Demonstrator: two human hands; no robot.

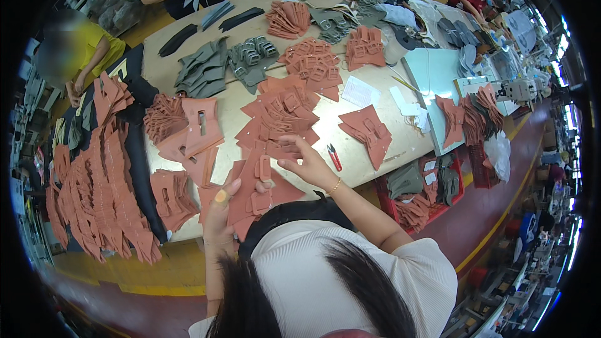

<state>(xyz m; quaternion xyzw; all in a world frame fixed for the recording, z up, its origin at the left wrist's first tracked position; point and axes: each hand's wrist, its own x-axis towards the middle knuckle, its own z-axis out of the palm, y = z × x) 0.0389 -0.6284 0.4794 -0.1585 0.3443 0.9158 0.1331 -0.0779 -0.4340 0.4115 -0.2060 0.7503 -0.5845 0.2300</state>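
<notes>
My left hand (218, 216) holds terracotta strap pieces with buckles (261, 201) near the table's front edge, its thumb along their left side. A fingertip shows beside the covered buckle. Just to the right, my right hand (308, 161) hovers by the upper end of these pieces, thumb and fingers apart; whether a fingertip touches them I cannot tell. Beyond both hands lies a spread stack of similar terracotta pieces (285, 112). Right of my right hand are small red-handled thread snips (335, 158) and a short stack of terracotta pieces (368, 134).
Terracotta bundles (172, 197) lie at the left, and long stacks (103, 194) hang over a dark support. Grey-green pieces (203, 69) lie farther back. A red crate (432, 213) stands at the right, below a sewing machine (519, 89). A person in yellow (103, 50) sits far left; others stand opposite.
</notes>
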